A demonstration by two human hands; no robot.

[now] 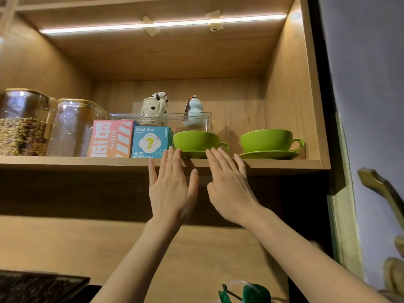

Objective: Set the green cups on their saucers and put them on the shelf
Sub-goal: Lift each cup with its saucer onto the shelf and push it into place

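Observation:
Two green cups stand on green saucers on the wooden shelf [65, 164]. The left cup [194, 139] rests on its saucer [193, 154] at the shelf's front edge, handle to the right. The right cup [267, 139] sits on its saucer [270, 155] near the shelf's right wall. My left hand [172, 186] is raised flat, fingers apart, fingertips at the left rim of the left saucer. My right hand [229, 189] is flat too, fingertips just below the saucer's right side. Neither hand holds anything.
Left of the cups stand a blue "Blind Box" carton [149, 142], a pink box [111, 138] and two glass jars [74, 127]. Behind them a clear riser [175, 115] carries a panda mug [154, 110] and a pale gourd figure [194, 111]. A green object [251, 293] lies below.

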